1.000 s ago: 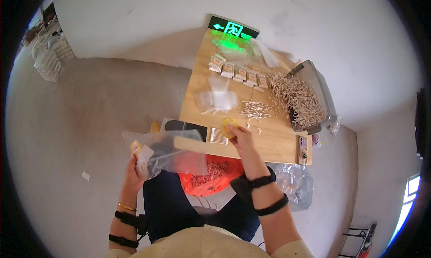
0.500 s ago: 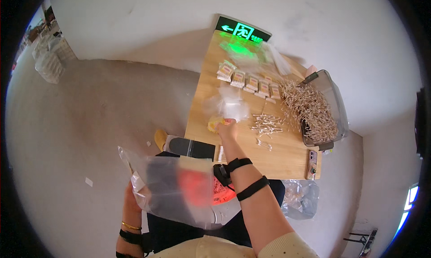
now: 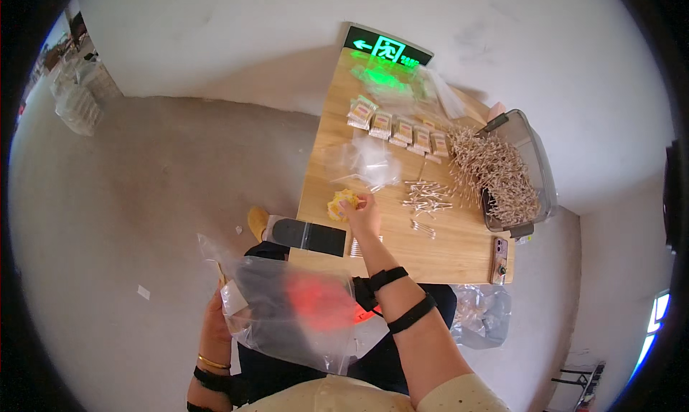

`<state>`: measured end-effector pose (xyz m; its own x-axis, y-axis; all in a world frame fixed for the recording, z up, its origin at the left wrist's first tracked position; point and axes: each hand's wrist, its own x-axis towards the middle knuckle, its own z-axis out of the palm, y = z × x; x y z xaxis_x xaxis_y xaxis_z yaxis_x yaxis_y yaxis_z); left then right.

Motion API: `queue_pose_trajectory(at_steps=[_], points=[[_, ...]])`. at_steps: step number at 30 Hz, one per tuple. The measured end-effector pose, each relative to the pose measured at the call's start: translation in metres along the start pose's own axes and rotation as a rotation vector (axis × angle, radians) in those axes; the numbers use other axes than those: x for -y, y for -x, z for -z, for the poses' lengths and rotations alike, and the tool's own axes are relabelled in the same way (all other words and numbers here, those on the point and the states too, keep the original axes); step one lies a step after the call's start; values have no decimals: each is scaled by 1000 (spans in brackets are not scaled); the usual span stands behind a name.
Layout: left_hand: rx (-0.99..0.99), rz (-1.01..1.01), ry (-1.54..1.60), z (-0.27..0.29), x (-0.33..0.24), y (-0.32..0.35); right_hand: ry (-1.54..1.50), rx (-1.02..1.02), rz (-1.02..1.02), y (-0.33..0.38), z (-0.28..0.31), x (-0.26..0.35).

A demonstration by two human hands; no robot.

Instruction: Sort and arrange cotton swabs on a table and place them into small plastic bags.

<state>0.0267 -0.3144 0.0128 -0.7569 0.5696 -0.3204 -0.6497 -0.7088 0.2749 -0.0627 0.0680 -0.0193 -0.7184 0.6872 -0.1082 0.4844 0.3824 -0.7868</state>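
Observation:
In my left hand (image 3: 217,315), a large clear plastic bag (image 3: 269,333) is gripped by its left edge, over my lap. A small white piece (image 3: 234,297) shows beside those fingers; whether it lies inside the bag I cannot tell. The bag partly covers something red on my lap. My right hand (image 3: 364,214) is at the table, thumb and fingers curled at the edge of a small pile of yellow paper slips (image 3: 342,204). Just beyond lie thin clear bags (image 3: 377,166). Loose cotton swabs (image 3: 428,199) are scattered to the right, and a short row of swabs (image 3: 356,247) sits near my wrist.
Packed swab bundles (image 3: 402,133) line up farther back on the wooden table (image 3: 459,258). A grey bin (image 3: 542,168) heaped with swabs stands at the right, a phone (image 3: 499,260) near the corner. A lit green exit sign (image 3: 388,47) is at the far end. A black pad (image 3: 308,237) overhangs the left edge.
My right hand has drawn slightly nearer to me, uncovering more of the yellow slips. The clear bag in my left hand has shifted a little to the right and down.

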Motion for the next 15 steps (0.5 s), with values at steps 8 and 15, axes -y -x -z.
queue_pose_trajectory(at_steps=[8, 15], points=[[32, 76, -34, -47, 3, -7, 62, 501, 143, 48, 100, -10], [76, 130, -261, -94, 39, -49, -802, 1057, -136, 160, 182, 13]])
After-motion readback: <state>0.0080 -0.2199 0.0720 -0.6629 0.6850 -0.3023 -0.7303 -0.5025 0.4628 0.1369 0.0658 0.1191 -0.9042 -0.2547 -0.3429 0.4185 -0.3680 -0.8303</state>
